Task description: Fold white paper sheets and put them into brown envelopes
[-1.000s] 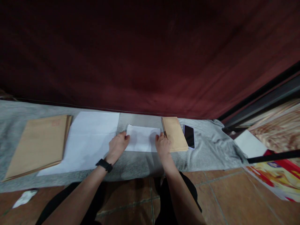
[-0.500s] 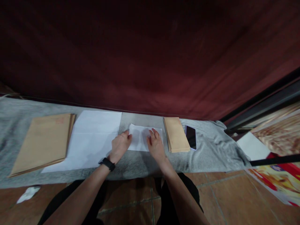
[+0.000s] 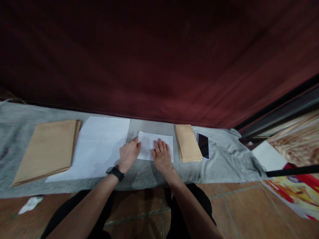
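Note:
A small white folded sheet of paper (image 3: pixel 147 146) lies flat on the grey cloth between my two hands. My left hand (image 3: pixel 129 153), with a black watch (image 3: pixel 116 173) on its wrist, is closed on the sheet's left edge, thumb on top; the fingers underneath are hidden. My right hand (image 3: pixel 162 156) rests palm down on the right half of the sheet, fingers stretched out and slightly spread. Left of my left hand are large white sheets (image 3: pixel 99 146). To the right of the folded sheet lies a stack of small brown envelopes (image 3: pixel 188 142).
Large brown envelopes (image 3: pixel 50 146) are stacked at the far left, touching the white sheets. A phone (image 3: pixel 203 146) lies beside the small envelopes. Grey cloth (image 3: pixel 224 156) covers the narrow surface, with a dark red curtain (image 3: pixel 159 66) behind it. A white scrap (image 3: pixel 30 204) lies on the tiled floor.
My right hand has flattened from curved, raised fingers to lying palm down on the folded paper, shifting slightly left. My left hand stays at the paper's left edge.

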Action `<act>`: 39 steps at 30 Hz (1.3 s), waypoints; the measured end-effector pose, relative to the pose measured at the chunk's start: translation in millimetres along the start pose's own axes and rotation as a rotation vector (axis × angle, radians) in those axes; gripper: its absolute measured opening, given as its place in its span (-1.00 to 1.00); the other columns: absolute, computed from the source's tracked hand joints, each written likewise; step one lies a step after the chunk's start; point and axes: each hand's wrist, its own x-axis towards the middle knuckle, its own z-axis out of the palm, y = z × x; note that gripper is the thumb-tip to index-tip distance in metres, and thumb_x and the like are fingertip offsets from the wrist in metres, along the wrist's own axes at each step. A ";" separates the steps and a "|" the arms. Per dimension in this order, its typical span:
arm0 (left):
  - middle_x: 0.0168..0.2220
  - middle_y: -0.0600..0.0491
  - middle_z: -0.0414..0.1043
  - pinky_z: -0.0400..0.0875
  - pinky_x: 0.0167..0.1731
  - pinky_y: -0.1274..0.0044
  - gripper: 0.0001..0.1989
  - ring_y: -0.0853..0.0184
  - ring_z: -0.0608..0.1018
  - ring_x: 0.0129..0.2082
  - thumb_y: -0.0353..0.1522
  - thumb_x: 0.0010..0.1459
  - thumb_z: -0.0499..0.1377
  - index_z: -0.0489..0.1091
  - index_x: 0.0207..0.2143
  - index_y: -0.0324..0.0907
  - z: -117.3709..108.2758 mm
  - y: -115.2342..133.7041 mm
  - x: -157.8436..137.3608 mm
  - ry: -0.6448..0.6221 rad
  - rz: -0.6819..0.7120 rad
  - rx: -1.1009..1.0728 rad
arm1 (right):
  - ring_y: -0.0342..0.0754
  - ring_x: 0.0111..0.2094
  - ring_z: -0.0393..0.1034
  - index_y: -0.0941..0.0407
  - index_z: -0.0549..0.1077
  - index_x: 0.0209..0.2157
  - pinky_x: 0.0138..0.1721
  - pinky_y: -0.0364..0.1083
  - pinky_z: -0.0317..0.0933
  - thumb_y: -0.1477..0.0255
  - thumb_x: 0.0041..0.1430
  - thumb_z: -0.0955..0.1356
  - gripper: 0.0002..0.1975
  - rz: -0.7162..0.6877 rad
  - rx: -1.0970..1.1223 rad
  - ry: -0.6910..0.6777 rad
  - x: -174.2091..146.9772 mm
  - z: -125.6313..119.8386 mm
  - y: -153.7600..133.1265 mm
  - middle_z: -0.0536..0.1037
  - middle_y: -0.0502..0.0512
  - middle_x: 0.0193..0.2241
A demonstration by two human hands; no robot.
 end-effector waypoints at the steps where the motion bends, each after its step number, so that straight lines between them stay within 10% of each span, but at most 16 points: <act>1: -0.27 -0.14 0.60 0.44 -0.31 0.42 -0.63 0.09 0.66 -0.23 -0.22 0.38 -0.09 0.38 0.01 -0.18 0.3 -0.3 -0.4 0.004 -0.005 -0.001 | 0.13 0.39 0.01 0.12 0.18 0.36 0.36 0.17 -0.07 0.31 0.45 0.20 -0.48 -0.001 -0.005 0.002 -0.2 0.4 -0.3 0.13 0.23 0.39; 10: 0.11 -0.27 0.43 0.35 0.10 0.25 -0.60 0.05 0.48 0.13 -0.33 0.35 -0.06 0.31 0.14 -0.30 21.3 12.5 -4.7 0.354 0.308 -0.129 | 0.13 0.40 -0.02 0.14 0.15 0.37 0.37 0.15 -0.10 0.30 0.47 0.16 -0.48 0.006 -0.045 -0.033 0.1 -0.7 -2.2 0.11 0.23 0.39; 16: 0.36 -0.14 0.19 0.09 0.34 0.27 -0.44 0.21 0.22 0.37 -0.21 0.41 -0.14 0.14 0.34 -0.27 53.1 43.7 -13.2 0.205 0.613 -0.282 | 0.15 0.41 -0.07 0.21 0.05 0.40 0.39 0.15 -0.17 0.44 0.41 0.19 -0.42 -0.027 -0.094 -0.115 -0.4 -2.9 -2.2 0.06 0.24 0.41; 31: 0.40 -0.22 0.06 -0.17 0.39 0.20 -0.34 0.11 0.04 0.43 -0.17 0.39 -0.18 0.08 0.37 -0.43 60.3 36.3 -6.6 0.255 0.339 -0.066 | 0.13 0.40 -0.01 0.18 0.11 0.38 0.36 0.16 -0.07 0.31 0.48 0.12 -0.47 0.067 -0.096 -0.017 3.2 -0.2 12.9 0.08 0.29 0.40; 39: 0.37 -0.39 0.07 0.09 0.31 0.17 -0.36 -0.02 0.14 0.39 -0.24 0.35 -0.10 0.10 0.32 -0.52 53.4 16.3 -6.6 0.321 0.226 -0.093 | 0.17 0.38 0.04 0.33 0.09 0.37 0.34 0.18 0.00 0.26 0.48 0.13 -0.40 0.140 -0.120 0.078 1.4 0.8 33.3 0.12 0.44 0.36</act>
